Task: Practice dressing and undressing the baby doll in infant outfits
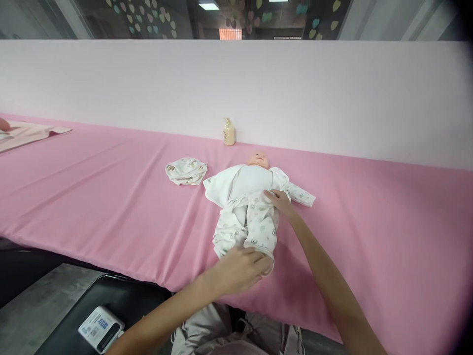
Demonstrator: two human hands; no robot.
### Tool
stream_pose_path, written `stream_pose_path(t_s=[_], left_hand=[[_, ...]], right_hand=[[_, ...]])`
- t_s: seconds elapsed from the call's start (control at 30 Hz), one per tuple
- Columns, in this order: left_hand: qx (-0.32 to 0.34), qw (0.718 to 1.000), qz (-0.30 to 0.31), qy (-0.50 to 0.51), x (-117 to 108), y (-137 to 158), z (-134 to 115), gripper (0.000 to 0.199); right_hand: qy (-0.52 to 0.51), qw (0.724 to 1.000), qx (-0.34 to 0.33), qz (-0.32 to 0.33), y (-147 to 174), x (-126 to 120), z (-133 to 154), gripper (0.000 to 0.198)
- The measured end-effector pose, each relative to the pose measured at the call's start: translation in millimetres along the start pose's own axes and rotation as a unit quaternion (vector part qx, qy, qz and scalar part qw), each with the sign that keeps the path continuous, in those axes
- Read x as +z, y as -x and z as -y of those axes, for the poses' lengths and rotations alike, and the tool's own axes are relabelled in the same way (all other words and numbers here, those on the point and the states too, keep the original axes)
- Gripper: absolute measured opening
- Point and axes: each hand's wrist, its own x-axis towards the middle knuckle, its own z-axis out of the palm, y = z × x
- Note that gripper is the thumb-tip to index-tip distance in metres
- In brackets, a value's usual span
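Note:
A baby doll [257, 159] lies on its back on the pink cover, its head toward the wall and partly hidden by a white top [251, 180]. One sleeve of the top stretches out to the right. White printed baby pants [261, 224] cover the doll's lower body and legs. At the hem of the right-side pant leg, my left hand [240, 269] is closed on the fabric, fingertips partly hidden by the cloth. My right hand [281, 202] grips the pants at the waist on the right side, thumb on top. No feet of the doll show.
A crumpled printed cloth [186, 171] lies left of the doll. Against the wall stands a cream pump bottle [228, 133]. A pale pink cloth [33, 133] lies far left, with part of another person's hand [4, 124]. A white device [101, 329] rests on a black chair [125, 296].

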Motion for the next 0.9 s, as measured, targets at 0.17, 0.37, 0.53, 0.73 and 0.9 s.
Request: stream_pose_path(t_s=[0.17,0.37,0.53,0.73,0.9], left_hand=[[-0.156,0.957,-0.174,0.17,-31.4,-27.9,62.1,0.024],[-0.164,0.959,-0.156,0.171,-11.8,-62.6,118.4,0.034],[-0.12,0.975,-0.052,0.179,-4.2,-59.1,106.9,0.022],[-0.123,0.922,0.072,0.36,-26.2,-55.8,120.2,0.034],[-0.049,0.841,0.202,0.5,-42.1,-70.7,133.9,0.027]], right_hand=[[0.037,0.993,-0.012,0.107,10.4,-16.4,26.5,0.036],[0.166,0.957,-0.048,0.235,26.0,-32.4,43.8,0.038],[0.293,0.934,-0.064,0.196,30.2,-25.0,42.8,0.017],[0.166,0.94,-0.116,0.273,28.6,-23.9,52.5,0.02],[0.033,0.921,-0.104,0.374,32.2,-20.1,64.4,0.028]])
